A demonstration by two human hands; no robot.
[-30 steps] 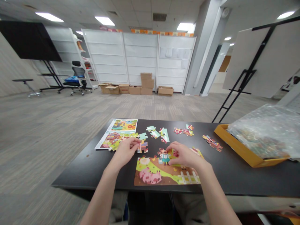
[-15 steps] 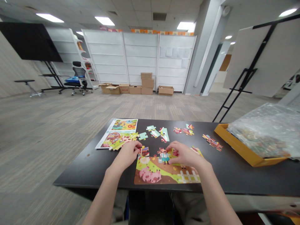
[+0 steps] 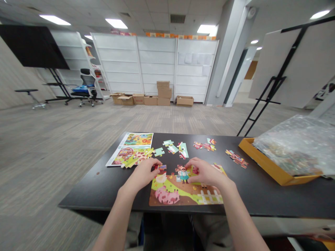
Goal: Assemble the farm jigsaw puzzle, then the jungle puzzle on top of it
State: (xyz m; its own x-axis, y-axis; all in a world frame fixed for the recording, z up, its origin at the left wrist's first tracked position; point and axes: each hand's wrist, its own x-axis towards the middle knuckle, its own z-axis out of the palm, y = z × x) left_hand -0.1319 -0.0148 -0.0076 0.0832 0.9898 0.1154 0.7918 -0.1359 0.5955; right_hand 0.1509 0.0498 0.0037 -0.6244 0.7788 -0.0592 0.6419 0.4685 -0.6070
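A partly joined farm jigsaw puzzle [image 3: 183,193] lies at the table's near side, showing a pink pig, a farmer and a white fence. At its upper left corner, my left hand [image 3: 145,173] pinches a small puzzle piece [image 3: 162,169] between thumb and index finger, against the joined part. The fingers partly cover that piece. My right hand [image 3: 206,172] rests on the puzzle's upper right, thumb and index finger apart beside the farmer, with the other fingers curled. It hides some of the picture below.
Loose pale-green pieces [image 3: 172,149], red barn pieces [image 3: 205,145] and other joined pieces [image 3: 237,159] lie beyond the puzzle. Farm pieces overlap a printed picture sheet [image 3: 117,153] at left. A yellow box [image 3: 277,172] with plastic-wrapped contents stands on the black table [image 3: 104,191] at right.
My left hand has shifted slightly right, its fingertips now over the upper left corner piece. The right hand stays in place, and the view has moved very slightly.
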